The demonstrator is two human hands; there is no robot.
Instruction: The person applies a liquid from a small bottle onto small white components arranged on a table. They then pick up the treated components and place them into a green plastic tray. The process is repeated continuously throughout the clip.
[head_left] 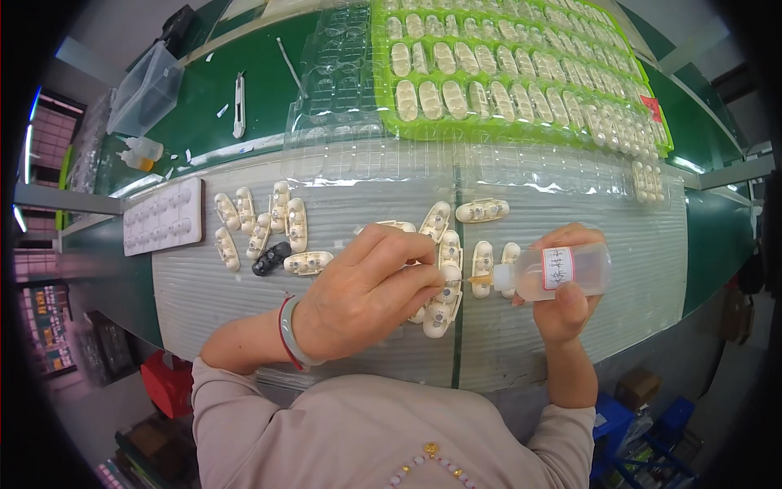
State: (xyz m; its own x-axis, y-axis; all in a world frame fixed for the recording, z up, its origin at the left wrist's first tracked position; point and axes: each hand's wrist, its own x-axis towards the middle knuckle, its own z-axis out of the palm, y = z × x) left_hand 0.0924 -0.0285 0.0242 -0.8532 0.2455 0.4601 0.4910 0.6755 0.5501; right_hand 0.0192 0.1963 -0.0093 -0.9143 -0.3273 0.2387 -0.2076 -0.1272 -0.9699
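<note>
My right hand (562, 314) grips a translucent squeeze bottle (592, 267) with a white label and a thin nozzle. Held sideways, the bottle has its tan tip (481, 279) pointing left. My left hand (358, 289) is closed in a pinch near the nozzle's end; whatever its fingertips hold is too small or hidden to make out. Just beside those fingertips, cream oval casings (440, 314) with small round metallic parts lie close together. More casings (482, 210) lie past the fingers and under the nozzle. My left hand partly covers some of them.
Several cream casings and a black one (271, 258) lie left, beside a white tray (163, 218). Green trays (391, 122) of casings and clear plastic trays (326, 155) stand at the back. A cutter knife (239, 106), small bottles (142, 148) and a clear bin (147, 90) are far left.
</note>
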